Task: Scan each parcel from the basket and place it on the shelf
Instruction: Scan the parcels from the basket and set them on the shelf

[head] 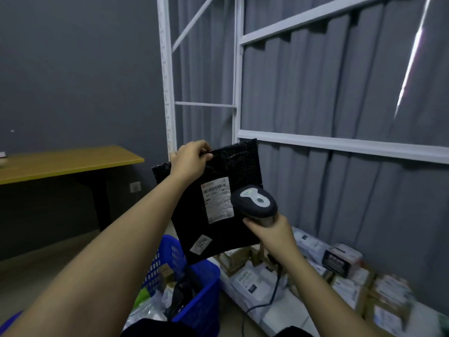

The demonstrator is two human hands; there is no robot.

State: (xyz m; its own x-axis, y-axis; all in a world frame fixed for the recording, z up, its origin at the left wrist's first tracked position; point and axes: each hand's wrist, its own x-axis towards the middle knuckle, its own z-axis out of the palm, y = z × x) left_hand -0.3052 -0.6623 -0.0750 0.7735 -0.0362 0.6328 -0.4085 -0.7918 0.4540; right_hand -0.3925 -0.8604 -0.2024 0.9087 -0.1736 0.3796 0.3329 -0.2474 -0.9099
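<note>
left hand (192,158) raised in pinching grip, right hand (272,233) fisted, both forearms outstretched

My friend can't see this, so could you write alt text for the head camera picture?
A person's left hand holds up a black parcel by its top edge while the right hand aims a handheld scanner at its white label. Below are a blue basket of parcels and a low white shelf bearing boxes.
</note>
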